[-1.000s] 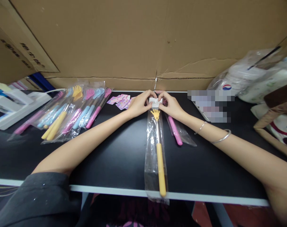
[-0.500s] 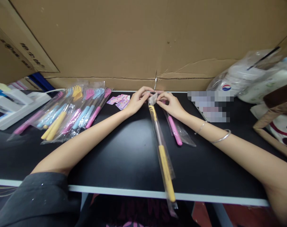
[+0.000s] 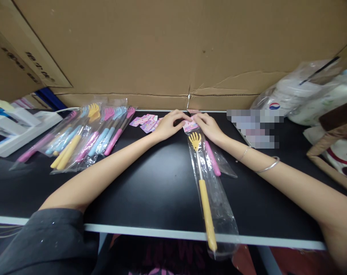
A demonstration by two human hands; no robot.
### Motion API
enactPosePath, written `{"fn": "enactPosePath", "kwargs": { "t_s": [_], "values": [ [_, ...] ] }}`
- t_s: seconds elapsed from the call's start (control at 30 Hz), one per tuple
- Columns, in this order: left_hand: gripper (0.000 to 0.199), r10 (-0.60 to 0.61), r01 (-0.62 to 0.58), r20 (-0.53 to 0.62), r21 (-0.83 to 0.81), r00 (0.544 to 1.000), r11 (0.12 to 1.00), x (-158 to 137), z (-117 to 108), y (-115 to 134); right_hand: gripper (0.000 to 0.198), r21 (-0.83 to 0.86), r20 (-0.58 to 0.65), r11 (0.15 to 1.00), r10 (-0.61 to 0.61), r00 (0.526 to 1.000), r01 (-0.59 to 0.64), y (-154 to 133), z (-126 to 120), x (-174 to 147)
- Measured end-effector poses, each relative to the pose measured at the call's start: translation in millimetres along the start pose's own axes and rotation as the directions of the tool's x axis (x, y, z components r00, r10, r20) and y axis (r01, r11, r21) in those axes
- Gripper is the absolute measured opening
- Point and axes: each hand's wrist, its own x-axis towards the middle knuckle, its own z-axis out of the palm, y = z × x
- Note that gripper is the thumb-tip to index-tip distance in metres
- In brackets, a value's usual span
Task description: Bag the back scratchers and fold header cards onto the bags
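Note:
A yellow back scratcher [image 3: 207, 210] lies in a clear plastic bag [image 3: 223, 217], its claw toward the back and its handle end past the table's front edge. At the bag's top is a pink-and-white card [image 3: 189, 125]; whether it sits inside the bag or on it I cannot tell. My left hand [image 3: 171, 125] pinches the card and bag top from the left, thumb and fingertips together. From the right, my right hand [image 3: 208, 126] presses its closed fingers on the same top edge. Partly beneath that hand lies a pink back scratcher [image 3: 212, 158] in its own bag.
Several bagged back scratchers [image 3: 89, 135] lie at left, beside a white device [image 3: 24, 133]. Small printed cards [image 3: 147, 123] rest near my left hand. At right are a blurred-out flat item [image 3: 255, 130], a bagged cup [image 3: 284, 99] and a cloth bag [image 3: 342, 152]. Cardboard [image 3: 167, 49] walls the back.
The yellow back scratcher's bag has turned from edge-on and narrow to spread flat, its claw now facing up. The pink card now shows at the bag's top, between my hands.

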Motion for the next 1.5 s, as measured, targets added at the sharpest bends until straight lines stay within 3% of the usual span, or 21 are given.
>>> {"fn": "enactPosePath", "kwargs": {
  "t_s": [0.1, 0.27, 0.6, 0.93, 1.17, 1.3, 1.37, 1.43, 1.47, 1.5],
  "values": [
    [0.016, -0.05, 0.05, -0.008, -0.025, 0.999, 0.998, -1, 2, -1, 0.034, -0.027, 0.003, 0.999, -0.032, 0.999, 0.032, -2, -1, 0],
    [0.019, -0.155, 0.155, -0.007, -0.033, 0.988, 0.987, -3, 4, -4, 0.027, -0.063, -0.023, 0.998, -0.021, 1.0, 0.02, -4, -2, -1],
    [0.017, -0.065, 0.079, -0.103, 0.133, 0.993, 0.988, -2, 1, -6, 0.02, -0.181, -0.071, 0.983, 0.001, 0.998, -0.014, 3, 0, 0],
    [0.017, -0.084, 0.097, -0.124, 0.109, 0.989, 0.989, -3, 0, -4, 0.008, -0.168, -0.116, 0.986, -0.003, 0.993, -0.016, -3, 0, -2],
    [0.019, -0.088, 0.101, -0.138, 0.085, 0.986, 0.991, -2, 3, -5, 0.004, -0.269, -0.26, 0.96, -0.148, 0.954, 0.075, -25, -7, -11],
    [0.019, -0.099, 0.108, -0.137, 0.06, 0.986, 0.992, -2, 3, -5, 0.01, -0.341, -0.168, 0.909, -0.31, 0.936, 0.24, -62, -8, -24],
    [0.019, -0.112, 0.119, -0.137, 0.048, 0.984, 0.992, -2, 3, -3, 0.017, -0.363, -0.111, 0.872, -0.39, 0.914, 0.328, -87, -8, -35],
    [0.021, -0.135, 0.145, -0.143, 0.06, 0.981, 0.988, -2, 2, -2, 0.02, -0.398, 0.007, 0.784, -0.517, 0.856, 0.476, -112, -11, -49],
    [0.021, -0.147, 0.16, -0.146, 0.084, 0.978, 0.984, -2, 2, -2, 0.02, -0.415, 0.08, 0.694, -0.616, 0.783, 0.588, -123, -14, -57],
    [0.021, -0.159, 0.178, -0.144, 0.128, 0.977, 0.976, -2, 2, -1, 0.021, -0.422, 0.119, 0.573, -0.733, 0.67, 0.703, -133, -18, -66]
  ]
}}
